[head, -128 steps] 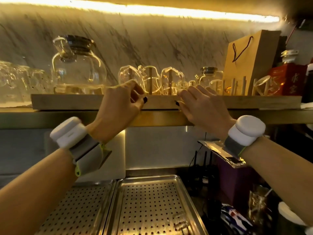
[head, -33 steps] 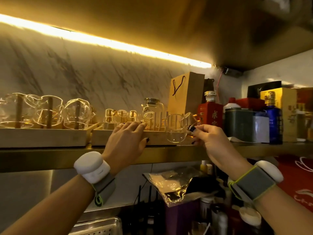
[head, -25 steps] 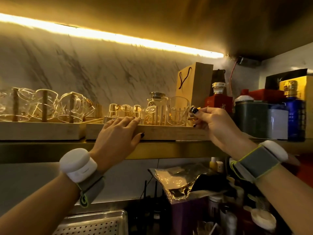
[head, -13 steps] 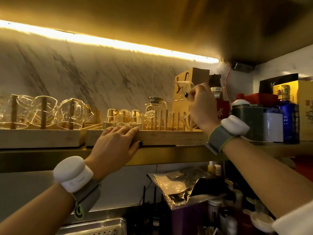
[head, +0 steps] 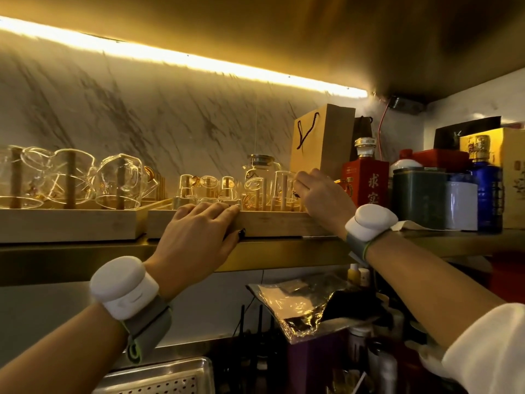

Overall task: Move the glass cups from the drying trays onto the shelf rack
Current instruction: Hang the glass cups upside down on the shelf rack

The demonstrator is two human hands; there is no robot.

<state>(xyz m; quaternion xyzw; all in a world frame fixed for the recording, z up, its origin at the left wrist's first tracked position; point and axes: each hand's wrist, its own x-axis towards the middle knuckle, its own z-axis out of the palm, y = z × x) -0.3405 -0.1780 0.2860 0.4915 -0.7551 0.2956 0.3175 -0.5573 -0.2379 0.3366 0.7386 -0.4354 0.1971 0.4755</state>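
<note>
A wooden peg rack sits on the metal shelf. My left hand grips the rack's front edge, fingers curled over the top. My right hand holds a clear glass cup upside down over a wooden peg at the rack's right end. Small glass cups hang on pegs to the left of it. A second rack further left carries several larger glass cups. The corner of a perforated drying tray shows at the bottom.
A glass teapot stands behind the rack. To the right on the shelf are a brown paper bag, a red box, a dark tin and a blue bottle. A foil pouch and bottles sit below.
My right hand brought the cup from the shelf's front edge, lifted it, turned it over and lowered it onto a peg. My left hand stayed on the rack edge.
</note>
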